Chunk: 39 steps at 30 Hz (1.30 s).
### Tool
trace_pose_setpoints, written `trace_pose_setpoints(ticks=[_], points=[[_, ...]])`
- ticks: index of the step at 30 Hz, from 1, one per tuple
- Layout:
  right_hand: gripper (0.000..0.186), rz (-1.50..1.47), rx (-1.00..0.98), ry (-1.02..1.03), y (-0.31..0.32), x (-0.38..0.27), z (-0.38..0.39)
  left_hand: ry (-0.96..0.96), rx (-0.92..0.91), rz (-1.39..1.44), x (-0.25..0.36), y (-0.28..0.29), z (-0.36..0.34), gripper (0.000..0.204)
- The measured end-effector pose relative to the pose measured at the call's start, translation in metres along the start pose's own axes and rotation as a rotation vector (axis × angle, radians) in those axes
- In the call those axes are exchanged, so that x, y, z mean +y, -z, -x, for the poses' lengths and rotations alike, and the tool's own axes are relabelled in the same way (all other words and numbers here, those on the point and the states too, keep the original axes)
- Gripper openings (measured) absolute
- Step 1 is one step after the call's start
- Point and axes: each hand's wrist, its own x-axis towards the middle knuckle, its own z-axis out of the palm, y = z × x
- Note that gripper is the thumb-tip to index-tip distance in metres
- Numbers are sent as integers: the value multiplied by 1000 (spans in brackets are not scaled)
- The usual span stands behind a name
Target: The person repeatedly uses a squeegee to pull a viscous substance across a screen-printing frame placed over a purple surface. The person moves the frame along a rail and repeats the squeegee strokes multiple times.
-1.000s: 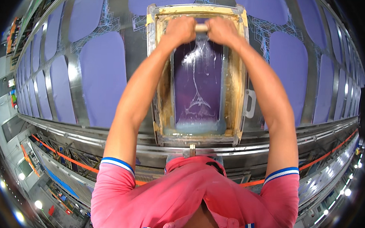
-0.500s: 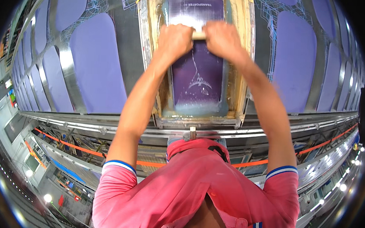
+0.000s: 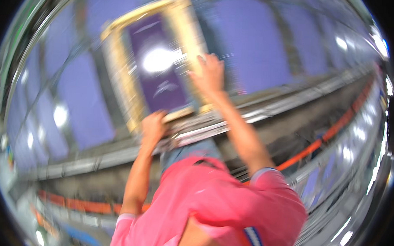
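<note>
A screen printing frame (image 3: 189,31) with pale yellow taped edges stands over the long table, its purple mesh (image 3: 153,80) showing a bright glare and a small light mark. At the near left corner my left hand (image 3: 153,128) is closed on the frame's near edge; blur softens its fingers. My right hand (image 3: 210,76) lies along the right rail with fingers spread, holding nothing that I can see. A pale strip (image 3: 180,113) runs along the near end beside the left hand. I cannot make out the wooden-handled squeegee in the blur.
Flat purple panels (image 3: 252,42) lie in rows on both sides of the frame. A metal rail (image 3: 267,112) borders the table's near side, close to my waist. Behind me runs an orange band (image 3: 304,152) along another long table.
Both hands have left the squeegee handle over the mesh. The left has come down to the frame's near corner, the right to its right rail. The view has turned and blurred.
</note>
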Motion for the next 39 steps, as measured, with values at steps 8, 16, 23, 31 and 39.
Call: trace_pose_setpoints(ticks=[8,16,23,31,39], points=[[33,-295,112,-533,6,37,-54,2,70,-75,14,6,8,40],[28,-438,192,-441,8,-98,-34,-35,235,74,-64,40,79,42],[31,-569,118,-463,-138,-243,-5,66,158,4,-250,92,162,45],[32,-503,88,-505,-223,-283,4,41,234,8,-332,128,204,44],[29,-370,193,-336,-229,-257,7,-44,34,16,-334,119,194,43]])
